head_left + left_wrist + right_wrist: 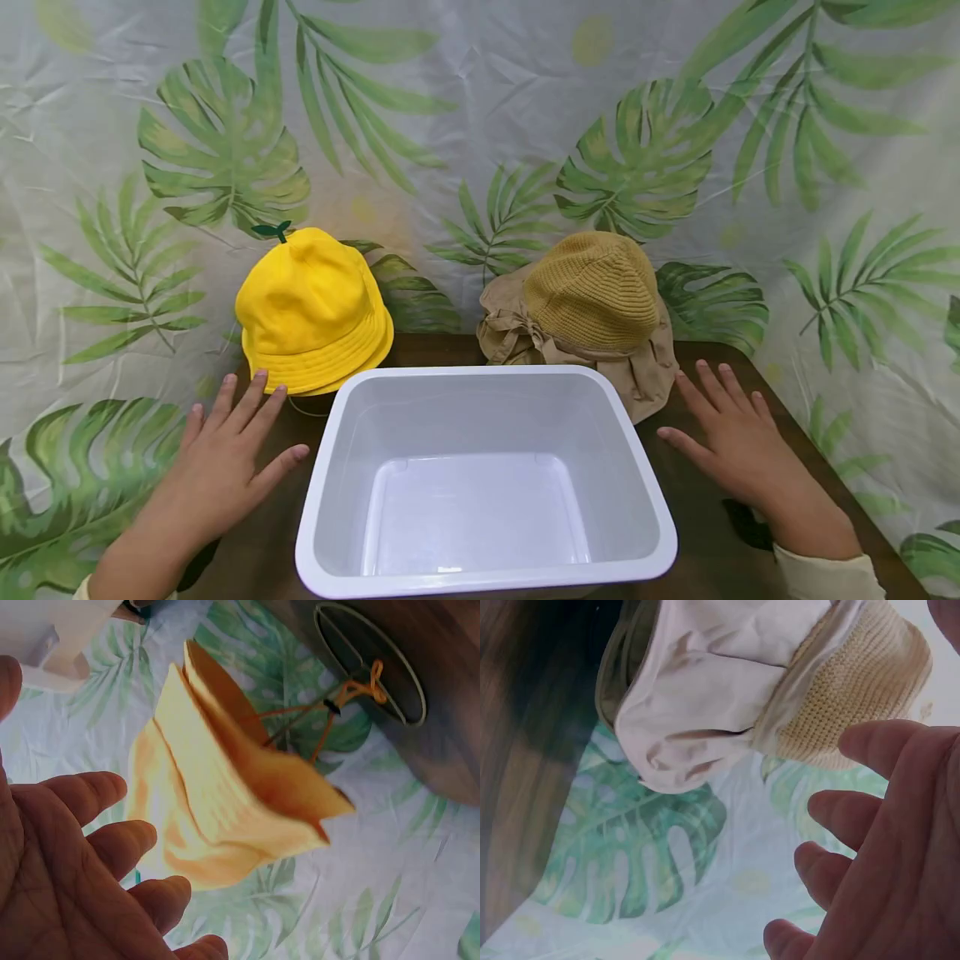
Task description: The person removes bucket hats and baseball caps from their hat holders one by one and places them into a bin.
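A yellow bucket hat [311, 300] with a small green sprout on top sits at the back left, raised on a wire stand [367, 664]; an orange cord hangs beneath it. At the back right is a tan knitted hat [596, 292] with a wide fabric brim and a bow. Between the hands stands a white plastic basin [487, 579] with nothing in it. My left hand [225, 471], fingers spread, is left of the basin, its fingertips near the yellow brim. To the basin's right, my right hand [742, 450] spreads its fingers close by the tan brim. Neither hand holds anything.
The dark wooden table [720, 550] has a rounded back right corner. A pale cloth [495, 100] printed with green leaves hangs behind and around it. The basin's back rim overlaps the lower part of the tan hat's brim in the head view.
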Demonstrator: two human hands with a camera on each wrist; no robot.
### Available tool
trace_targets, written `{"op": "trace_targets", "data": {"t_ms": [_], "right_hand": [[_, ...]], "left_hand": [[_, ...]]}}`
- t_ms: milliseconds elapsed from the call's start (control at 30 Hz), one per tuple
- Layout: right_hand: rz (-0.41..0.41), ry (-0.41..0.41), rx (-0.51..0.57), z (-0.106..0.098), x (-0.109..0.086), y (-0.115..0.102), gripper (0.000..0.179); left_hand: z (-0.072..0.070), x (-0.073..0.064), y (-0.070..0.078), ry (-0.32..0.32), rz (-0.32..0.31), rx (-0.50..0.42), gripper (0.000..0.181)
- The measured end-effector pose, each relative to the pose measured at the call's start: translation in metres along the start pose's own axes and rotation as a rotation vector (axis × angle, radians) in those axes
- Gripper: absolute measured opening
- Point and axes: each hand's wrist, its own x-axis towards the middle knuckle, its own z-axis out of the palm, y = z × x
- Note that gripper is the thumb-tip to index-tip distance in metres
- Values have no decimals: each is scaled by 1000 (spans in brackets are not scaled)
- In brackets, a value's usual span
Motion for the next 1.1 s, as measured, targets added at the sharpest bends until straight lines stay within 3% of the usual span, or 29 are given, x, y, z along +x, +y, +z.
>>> {"op": "trace_targets", "data": {"t_ms": [300, 567, 900, 1100], "right_hand": [[-120, 0, -8, -12, -6, -7, 86], [-244, 4, -18, -23, -9, -22, 93], [-340, -12, -35, -22, -14, -39, 107], [-381, -9, -54, -21, -17, -48, 115]], "left_hand": [[-17, 7, -1, 29, 80, 60, 81], [-35, 25, -1, 38, 170, 107, 82], [-73, 66, -6, -88, 195, 118, 80], [-80, 86, -17, -58, 258, 81, 78]]}}
